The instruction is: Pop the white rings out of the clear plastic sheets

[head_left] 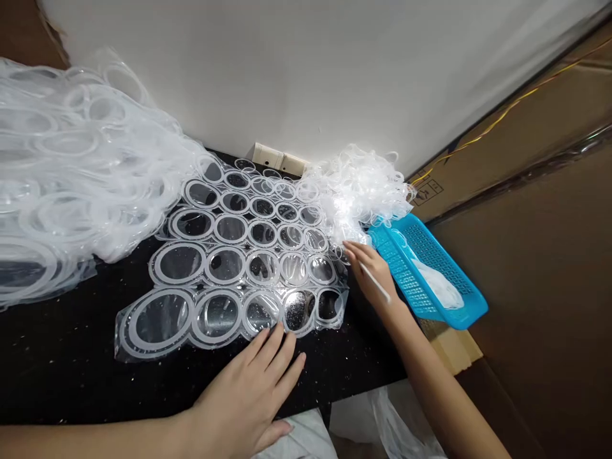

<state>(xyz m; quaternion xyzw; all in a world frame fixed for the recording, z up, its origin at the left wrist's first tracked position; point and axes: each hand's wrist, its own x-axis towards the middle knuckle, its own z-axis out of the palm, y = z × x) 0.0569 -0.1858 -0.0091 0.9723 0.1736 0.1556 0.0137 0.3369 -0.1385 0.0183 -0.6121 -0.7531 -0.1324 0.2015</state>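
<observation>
A clear plastic sheet of joined rings (224,264) lies flat on the black table, its circles in rows. My left hand (253,382) is palm down with fingers spread, the fingertips touching the sheet's near edge. Over by the sheet's right edge, my right hand (370,274) is closed around a thin white stick (375,284), whose rear end points back toward the wrist. The right fingertips are at a heap of loose clear rings (358,191); whether they also pinch a ring is too small to tell.
A big pile of ringed plastic sheets (86,166) covers the left side. To the right, a blue basket (406,274) holds some clear plastic pieces. White sockets (280,158) sit at the wall behind. Cardboard boxes (526,255) stand along the right, and the black table (62,376) carries small white specks.
</observation>
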